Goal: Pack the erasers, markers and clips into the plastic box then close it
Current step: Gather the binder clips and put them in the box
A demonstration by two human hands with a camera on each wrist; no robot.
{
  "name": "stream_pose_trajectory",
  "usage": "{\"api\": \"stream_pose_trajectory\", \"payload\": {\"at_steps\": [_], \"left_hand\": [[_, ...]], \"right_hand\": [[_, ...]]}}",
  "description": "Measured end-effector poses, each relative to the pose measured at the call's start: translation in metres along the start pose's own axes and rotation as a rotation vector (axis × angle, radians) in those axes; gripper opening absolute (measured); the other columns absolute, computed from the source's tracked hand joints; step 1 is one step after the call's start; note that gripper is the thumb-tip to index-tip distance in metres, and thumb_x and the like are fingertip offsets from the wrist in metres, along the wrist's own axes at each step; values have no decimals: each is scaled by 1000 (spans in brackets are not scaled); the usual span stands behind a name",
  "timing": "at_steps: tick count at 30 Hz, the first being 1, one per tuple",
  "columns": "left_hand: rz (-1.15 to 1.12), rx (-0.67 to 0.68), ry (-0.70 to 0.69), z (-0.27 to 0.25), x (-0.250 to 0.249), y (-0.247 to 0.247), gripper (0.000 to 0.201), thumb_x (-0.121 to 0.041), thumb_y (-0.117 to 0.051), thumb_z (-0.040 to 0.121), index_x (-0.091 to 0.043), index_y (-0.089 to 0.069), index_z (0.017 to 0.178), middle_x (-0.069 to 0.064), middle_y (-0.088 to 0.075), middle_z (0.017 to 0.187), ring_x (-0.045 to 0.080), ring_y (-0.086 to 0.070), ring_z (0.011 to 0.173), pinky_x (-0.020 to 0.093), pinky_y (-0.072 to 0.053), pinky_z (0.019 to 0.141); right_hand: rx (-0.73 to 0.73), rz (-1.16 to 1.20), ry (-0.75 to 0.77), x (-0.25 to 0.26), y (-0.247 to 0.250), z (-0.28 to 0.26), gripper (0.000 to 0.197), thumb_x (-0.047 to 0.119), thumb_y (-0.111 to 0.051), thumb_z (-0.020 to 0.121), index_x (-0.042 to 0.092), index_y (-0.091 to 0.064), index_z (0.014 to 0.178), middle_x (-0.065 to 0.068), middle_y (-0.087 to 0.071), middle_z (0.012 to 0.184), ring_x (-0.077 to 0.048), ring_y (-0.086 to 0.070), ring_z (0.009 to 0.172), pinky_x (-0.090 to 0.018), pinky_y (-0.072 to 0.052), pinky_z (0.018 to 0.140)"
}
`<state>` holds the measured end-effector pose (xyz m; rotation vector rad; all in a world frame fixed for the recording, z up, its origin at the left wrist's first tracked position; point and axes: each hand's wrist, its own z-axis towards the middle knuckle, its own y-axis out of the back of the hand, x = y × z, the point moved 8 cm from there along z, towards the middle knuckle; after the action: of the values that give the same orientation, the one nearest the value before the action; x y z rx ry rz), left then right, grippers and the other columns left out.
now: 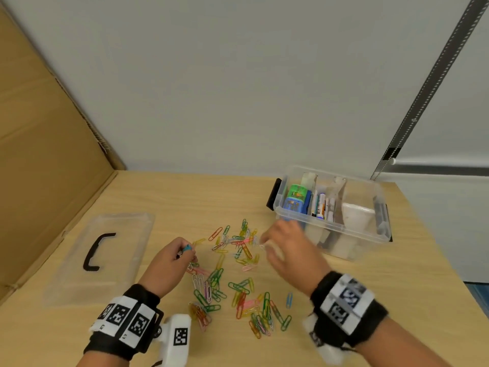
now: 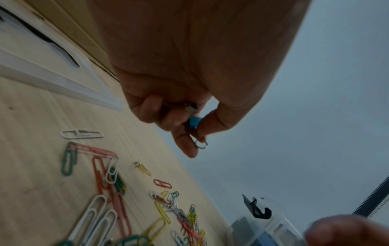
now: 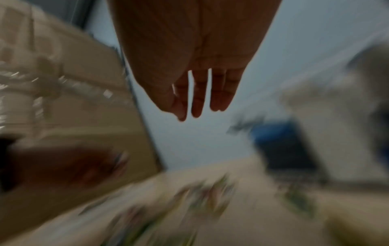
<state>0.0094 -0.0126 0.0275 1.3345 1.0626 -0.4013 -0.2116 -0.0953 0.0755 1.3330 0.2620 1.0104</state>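
Observation:
Several coloured paper clips (image 1: pixel 238 274) lie scattered over the middle of the wooden table (image 1: pixel 383 300). My left hand (image 1: pixel 174 258) hovers at the pile's left edge and pinches a small blue binder clip (image 2: pixel 194 122) between thumb and fingers. My right hand (image 1: pixel 283 250) is blurred above the pile's right side, just in front of the clear plastic box (image 1: pixel 370 234); in the right wrist view its fingers (image 3: pixel 197 99) hang straight and hold nothing. The box stands open at the back right with erasers (image 1: pixel 295 198) and markers (image 1: pixel 321 206) inside. Its clear lid (image 1: pixel 100 258) with a black handle lies flat at left.
A cardboard wall (image 1: pixel 47 160) rises along the table's left side. A white wall stands behind the table. The table's right edge runs close beside the box.

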Motion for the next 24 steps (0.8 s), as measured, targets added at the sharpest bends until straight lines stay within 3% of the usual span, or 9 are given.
{"api": "stream_pose_trajectory", "payload": {"at_steps": [4,7,11,16,18,22,24], "left_hand": [[-14,6,10,-8,11,4,16,-13,-47,95,0,-56,89,9,-64,85,16,-56,77,24,-40,66],[-22,-7,23,-16,21,9,16,-14,-49,95,-2,-57,88,9,-65,87,20,-59,83,23,-41,70],[-17,-11,54,-23,35,14,16,-16,-50,94,-5,-58,85,7,-65,84,22,-59,84,25,-40,72],[-4,-18,71,-26,47,21,13,-13,-51,93,-8,-59,83,4,-66,85,19,-60,87,30,-43,79],[-7,-23,65,-26,47,23,13,-12,-50,93,-6,-58,85,2,-66,84,17,-60,86,28,-41,77],[11,-15,54,-24,46,23,15,-14,-50,93,-5,-59,85,3,-66,84,16,-59,85,24,-39,70],[16,-15,45,-22,46,22,15,-14,-51,93,-6,-60,83,3,-66,83,16,-58,82,25,-39,70]], "right_hand": [[335,-31,161,41,-97,-1,34,13,-44,94,23,-57,124,0,-52,115,-19,-41,108,-33,-44,87],[419,-98,204,52,-135,8,47,4,-46,90,23,-51,133,-6,-52,115,-25,-43,106,-39,-46,83],[447,-99,149,51,-147,23,34,5,-45,90,18,-57,119,-6,-52,113,-25,-44,107,-39,-45,84],[441,95,-126,18,-140,36,18,17,-49,90,20,-64,100,6,-54,93,-14,-51,88,-33,-51,80],[410,96,-202,7,-132,37,17,21,-48,91,22,-63,100,4,-60,96,-16,-57,89,-31,-51,78],[295,18,-145,15,-121,39,16,27,-46,93,22,-59,102,4,-58,110,-17,-51,106,-32,-49,80],[331,17,-62,31,-125,36,20,37,-48,92,22,-57,101,5,-55,108,-17,-48,107,-32,-47,79]]}}
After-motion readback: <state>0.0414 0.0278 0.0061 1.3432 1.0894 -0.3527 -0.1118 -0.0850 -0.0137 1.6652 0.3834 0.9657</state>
